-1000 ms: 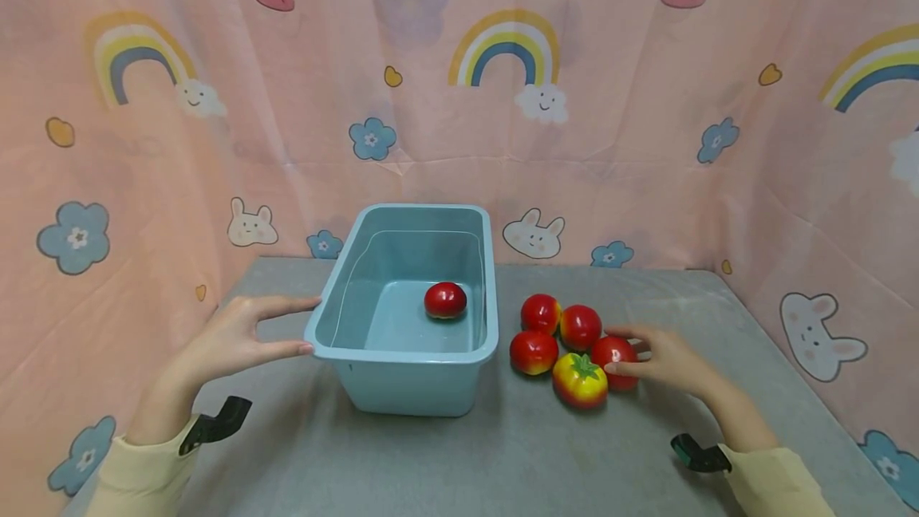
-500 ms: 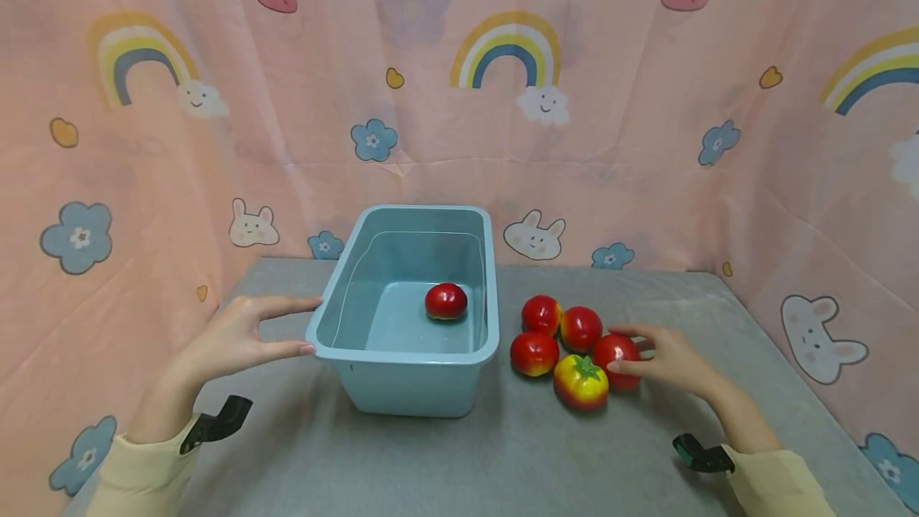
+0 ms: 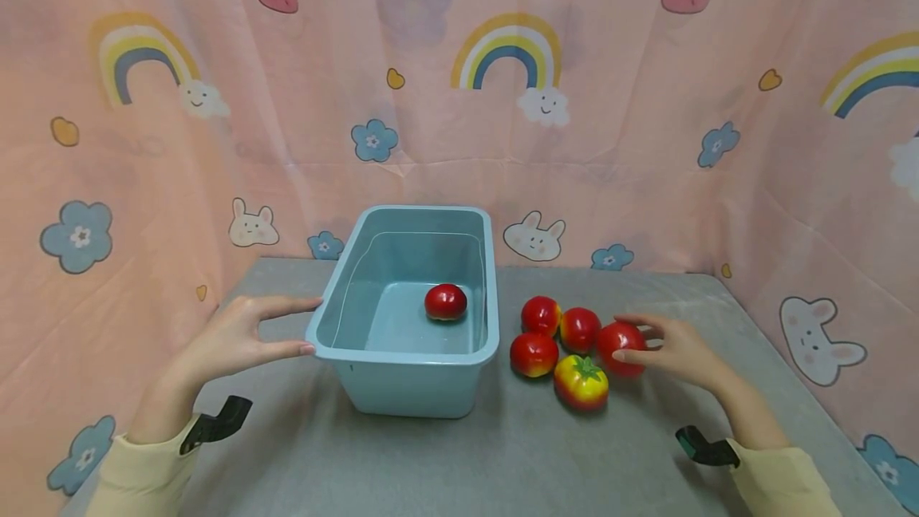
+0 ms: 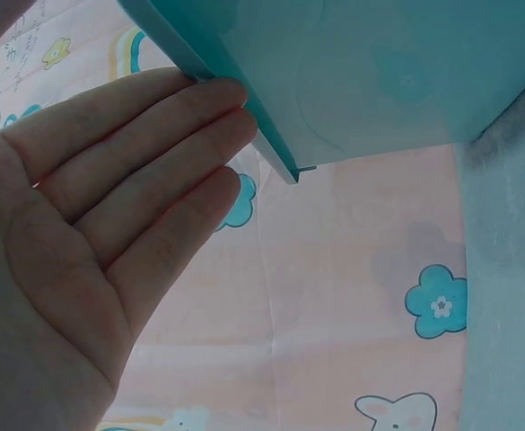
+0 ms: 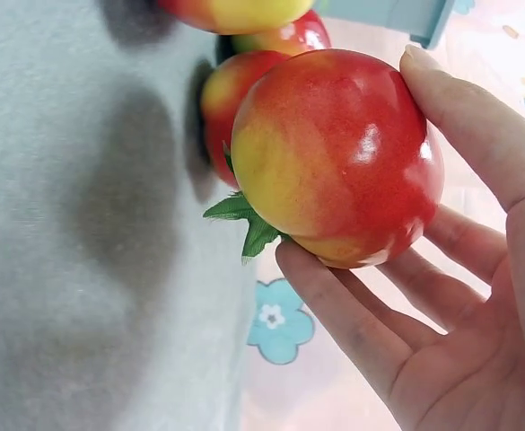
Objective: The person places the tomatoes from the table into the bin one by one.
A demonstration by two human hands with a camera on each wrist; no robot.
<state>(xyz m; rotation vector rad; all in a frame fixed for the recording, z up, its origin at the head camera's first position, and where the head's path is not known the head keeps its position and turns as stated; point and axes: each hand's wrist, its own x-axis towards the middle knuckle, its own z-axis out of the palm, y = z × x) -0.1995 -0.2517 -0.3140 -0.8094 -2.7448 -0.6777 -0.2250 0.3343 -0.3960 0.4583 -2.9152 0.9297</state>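
Observation:
My right hand (image 3: 678,349) grips a shiny red tomato (image 3: 621,346) between thumb and fingers. In the right wrist view this tomato (image 5: 334,162) shows a yellow patch and a green leafy stem end, and it is held off the table. Several tomatoes cluster to its left, one of them a yellow-topped tomato (image 3: 581,381) with its green leaves upward. A light blue plastic bin (image 3: 409,385) stands left of the cluster, with one red tomato (image 3: 446,302) on its floor. My left hand (image 3: 237,337) touches the bin's left rim with straight fingers (image 4: 168,135).
The grey tabletop (image 3: 546,469) spreads around the bin and the tomatoes. A pink curtain (image 3: 610,182) printed with rainbows, rabbits and flowers hangs behind and at both sides. Each wrist carries a black camera mount (image 3: 215,424).
My right hand has risen slightly and drifted right with the tomato, drawing it away from the cluster. The left hand and the bin stay in place.

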